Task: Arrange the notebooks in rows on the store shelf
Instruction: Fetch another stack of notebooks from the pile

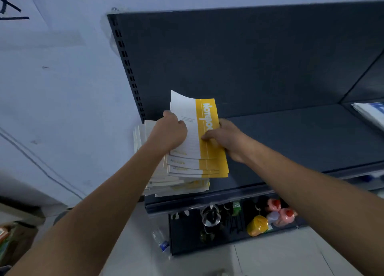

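Left hand [170,130] and right hand [226,138] clamp opposite edges of the thin, floppy notebooks [192,139]; light, probably slick, so grip the sides.

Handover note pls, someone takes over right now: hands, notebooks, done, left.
Left hand grips the left edge of the top notebooks; right hand grips their yellow right edge. That batch sits tilted on the uneven pile at the left end of the shelf.
Done: no neat row visible yet.
Left: square the pile, then probably lay rows across the bare shelf to the right.
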A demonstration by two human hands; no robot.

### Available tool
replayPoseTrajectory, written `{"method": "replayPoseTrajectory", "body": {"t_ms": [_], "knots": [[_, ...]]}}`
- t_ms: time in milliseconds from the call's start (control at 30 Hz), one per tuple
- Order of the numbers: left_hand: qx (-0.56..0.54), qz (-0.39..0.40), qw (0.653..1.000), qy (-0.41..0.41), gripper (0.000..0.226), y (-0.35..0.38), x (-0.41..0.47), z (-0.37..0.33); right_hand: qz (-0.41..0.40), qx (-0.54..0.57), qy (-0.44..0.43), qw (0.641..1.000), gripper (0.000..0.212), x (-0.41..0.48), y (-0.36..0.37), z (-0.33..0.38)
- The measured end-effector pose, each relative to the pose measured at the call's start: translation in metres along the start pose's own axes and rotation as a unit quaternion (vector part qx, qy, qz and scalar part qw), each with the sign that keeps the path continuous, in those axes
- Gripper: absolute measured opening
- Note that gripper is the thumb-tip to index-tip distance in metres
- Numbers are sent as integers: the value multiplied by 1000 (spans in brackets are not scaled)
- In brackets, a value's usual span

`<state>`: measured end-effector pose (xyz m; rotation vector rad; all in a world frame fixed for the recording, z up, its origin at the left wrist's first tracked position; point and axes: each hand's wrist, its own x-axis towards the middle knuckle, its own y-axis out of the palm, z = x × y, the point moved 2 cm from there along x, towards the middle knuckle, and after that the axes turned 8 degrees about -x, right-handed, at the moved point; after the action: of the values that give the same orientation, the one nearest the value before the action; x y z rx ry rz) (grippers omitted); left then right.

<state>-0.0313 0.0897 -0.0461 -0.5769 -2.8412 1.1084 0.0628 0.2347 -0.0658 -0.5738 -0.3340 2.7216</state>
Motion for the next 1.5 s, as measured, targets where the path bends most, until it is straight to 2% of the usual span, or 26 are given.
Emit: {"method": "replayPoseTrajectory", "body": {"t_ms": [133, 300, 400, 500, 600, 700, 933, 1000, 1133, 1500], "knots": [[47, 10, 996, 76, 36, 31, 0, -38, -119, 7, 26, 993, 34, -10, -50, -7], [20, 34, 990, 139, 40, 76, 0, -107, -198, -9, 23, 980, 23, -23, -136, -15], [22, 48, 986, 159, 39, 119, -6, -147, -227, -22, 19, 974, 29, -29, -188, -38], [40, 73, 984, 160, 39, 174, -15, -186, -261, -69, 29, 962, 30, -36, -246, -71], [44, 102, 979, 169, 38, 234, -26, -225, -299, -161, 48, 939, 27, -45, -309, -107], [45, 122, 973, 189, 34, 294, -36, -261, -321, -214, 67, 920, 26, -55, -370, -143], [89, 171, 959, 208, 33, 400, -60, -336, -349, -217, 100, 906, 34, -92, -475, -199], [91, 180, 955, 216, 37, 421, -64, -359, -353, -228, 107, 901, 30, -99, -502, -207], [111, 186, 947, 238, 37, 461, -69, -401, -375, -244, 124, 886, 22, -110, -548, -224], [153, 196, 912, 326, 44, 606, -70, -514, -430, -306, 195, 827, 27, -118, -691, -283]]}}
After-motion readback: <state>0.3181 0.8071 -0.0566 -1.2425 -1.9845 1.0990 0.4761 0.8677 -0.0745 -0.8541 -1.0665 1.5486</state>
